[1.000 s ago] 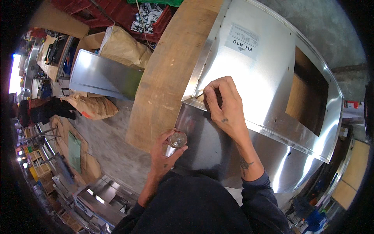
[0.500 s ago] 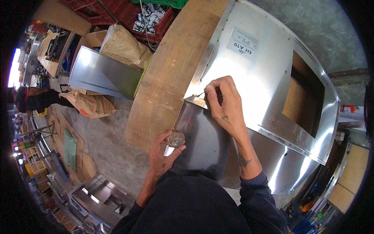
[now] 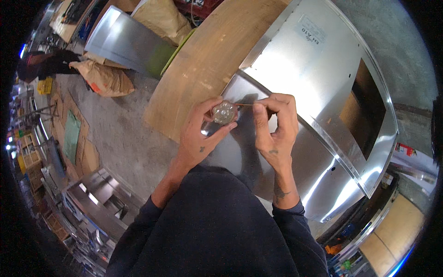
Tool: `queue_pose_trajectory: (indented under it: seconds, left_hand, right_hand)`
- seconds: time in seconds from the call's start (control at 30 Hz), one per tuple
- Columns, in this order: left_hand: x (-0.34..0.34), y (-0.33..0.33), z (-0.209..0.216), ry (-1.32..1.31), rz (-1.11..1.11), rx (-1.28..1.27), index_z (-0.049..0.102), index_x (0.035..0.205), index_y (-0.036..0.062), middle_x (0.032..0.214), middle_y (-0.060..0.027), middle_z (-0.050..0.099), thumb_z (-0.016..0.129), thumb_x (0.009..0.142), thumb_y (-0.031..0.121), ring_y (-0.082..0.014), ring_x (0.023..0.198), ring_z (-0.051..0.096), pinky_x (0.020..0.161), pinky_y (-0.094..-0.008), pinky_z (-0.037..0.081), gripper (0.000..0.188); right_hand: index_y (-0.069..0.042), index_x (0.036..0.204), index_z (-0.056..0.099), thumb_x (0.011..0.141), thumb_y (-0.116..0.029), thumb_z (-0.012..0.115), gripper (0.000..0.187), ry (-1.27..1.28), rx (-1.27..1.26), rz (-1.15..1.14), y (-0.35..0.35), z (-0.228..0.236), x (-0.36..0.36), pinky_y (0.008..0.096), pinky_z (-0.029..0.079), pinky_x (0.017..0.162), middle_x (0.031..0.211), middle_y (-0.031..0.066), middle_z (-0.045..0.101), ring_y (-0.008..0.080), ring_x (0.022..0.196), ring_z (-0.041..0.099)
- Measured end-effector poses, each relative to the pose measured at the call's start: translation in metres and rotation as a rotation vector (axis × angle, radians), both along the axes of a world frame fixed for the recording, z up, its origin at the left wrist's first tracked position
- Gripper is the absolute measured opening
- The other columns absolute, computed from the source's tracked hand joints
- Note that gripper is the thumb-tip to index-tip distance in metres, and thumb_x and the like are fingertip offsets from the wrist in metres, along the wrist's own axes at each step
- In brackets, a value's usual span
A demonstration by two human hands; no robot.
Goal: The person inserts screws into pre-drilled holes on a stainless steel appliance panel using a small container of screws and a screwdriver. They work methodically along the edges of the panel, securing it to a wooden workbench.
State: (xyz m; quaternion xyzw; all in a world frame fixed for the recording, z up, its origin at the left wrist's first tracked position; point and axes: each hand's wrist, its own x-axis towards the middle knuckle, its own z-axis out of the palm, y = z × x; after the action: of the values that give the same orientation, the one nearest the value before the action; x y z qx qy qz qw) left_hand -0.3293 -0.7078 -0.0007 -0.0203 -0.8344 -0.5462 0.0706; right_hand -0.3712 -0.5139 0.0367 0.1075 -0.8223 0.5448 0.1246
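My left hand [image 3: 199,130] is closed round a small, round, clear-looking container [image 3: 224,113], its top facing up; what is inside cannot be made out. Between the thumb and fingers of my right hand [image 3: 278,127] is a thin, light brown stick [image 3: 245,105]. Its far end reaches the container's edge, though I cannot tell whether it goes in. Below both hands lies a large, shiny sheet-metal housing [image 3: 295,161], with a bent seam and a rectangular opening on its right.
The housing rests on a wooden board [image 3: 198,69]. To the left are a loose metal panel [image 3: 122,34], a brown paper sack [image 3: 106,78] and a person in dark clothes [image 3: 44,64]. Metal parts [image 3: 104,198] stand at lower left. A grey wall [image 3: 392,46] rises at right.
My right hand has drawn back from the housing's corner seam toward my left hand. My left hand has lifted the container up and right to meet the stick. The view has shifted.
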Motion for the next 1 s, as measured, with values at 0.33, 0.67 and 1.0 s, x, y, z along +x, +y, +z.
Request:
queue_pose_trajectory:
  seconds: [0.33, 0.67, 1.0]
  left_hand:
    - [0.020, -0.002, 0.001, 0.144, 0.016, 0.029, 0.063, 0.142, 0.0080, 0.135, -0.0122, 0.070, 0.095, 0.083, 0.009, -0.0224, 0.109, 0.069, 0.087, -0.0345, 0.059, 0.067]
    - [0.034, -0.008, 0.004, 0.096, 0.060, 0.039, 0.062, 0.143, 0.0073, 0.139, -0.0126, 0.069, 0.094, 0.085, 0.010, -0.0228, 0.112, 0.069, 0.092, -0.0356, 0.057, 0.066]
    - [0.045, -0.017, 0.000, 0.033, 0.084, 0.040, 0.064, 0.142, 0.0045, 0.140, -0.0157, 0.070, 0.095, 0.085, 0.011, -0.0256, 0.123, 0.069, 0.099, -0.0365, 0.057, 0.065]
  right_hand:
    - [-0.003, 0.109, 0.079, 0.095, -0.006, 0.081, 0.014, 0.087, 0.232, 0.090, -0.015, 0.000, 0.027, 0.0365, 0.054, 0.074, 0.101, 0.0123, 0.057, 0.0247, 0.087, 0.062]
    - [0.000, 0.106, 0.074, 0.099, -0.005, 0.077, 0.009, 0.069, 0.024, 0.070, -0.014, 0.015, 0.018, 0.0320, 0.051, 0.073, 0.099, 0.0100, 0.059, 0.0192, 0.083, 0.059]
    - [0.006, 0.114, 0.068, 0.110, -0.028, 0.066, 0.034, -0.047, -0.028, -0.159, 0.046, -0.043, -0.136, 0.0346, 0.058, 0.086, 0.101, 0.0168, 0.075, 0.0217, 0.092, 0.073]
